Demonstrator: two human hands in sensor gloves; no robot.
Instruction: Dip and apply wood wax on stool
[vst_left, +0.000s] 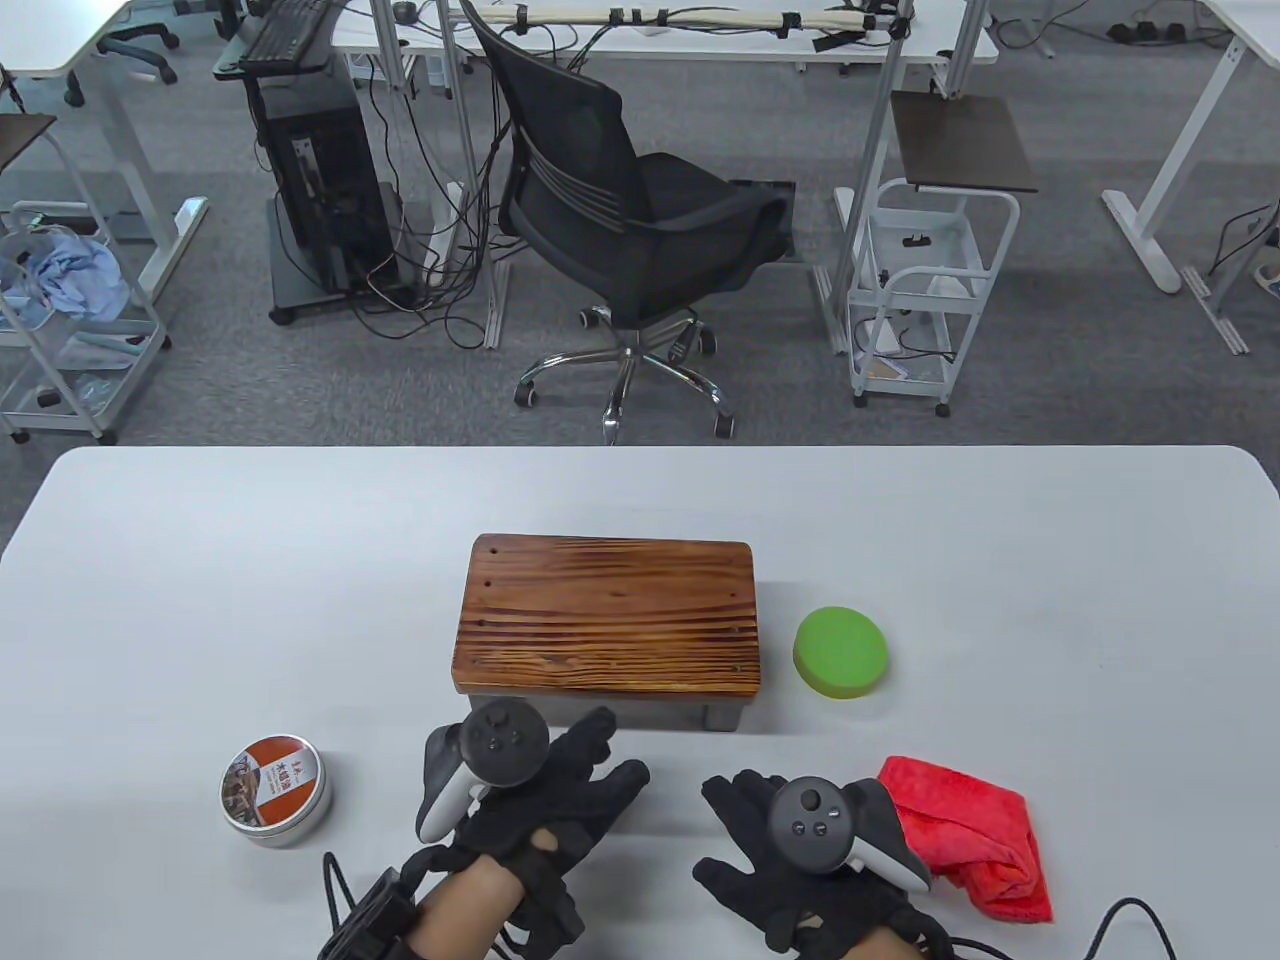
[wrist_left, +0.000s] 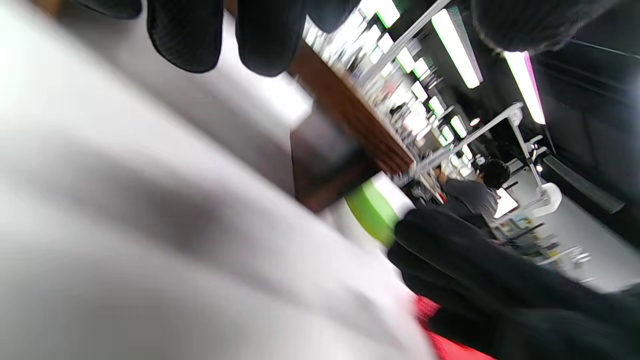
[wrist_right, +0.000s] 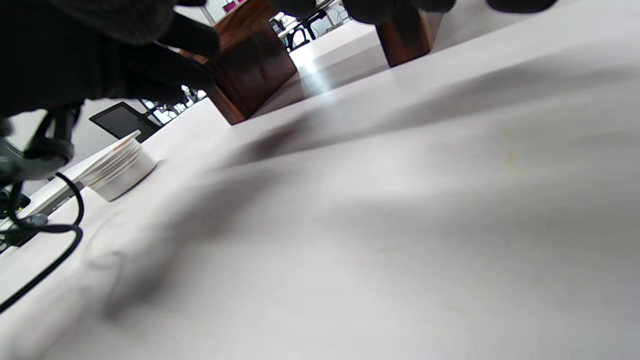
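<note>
Both hands flat and empty on the table, fingers spread.

The left hand (vst_left: 545, 800) and right hand (vst_left: 800, 850) hold nothing; the stool (vst_left: 608, 628) stands just beyond them, the lidded wax tin (vst_left: 275, 790) to the left, the green sponge (vst_left: 841, 652) and red cloth (vst_left: 975, 835) to the right.

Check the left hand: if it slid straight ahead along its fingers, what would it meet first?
Probably the stool. The left hand lies open on the table, fingers pointing up and right toward the stool's near edge and leg. Nothing lies between them in the table view.
</note>
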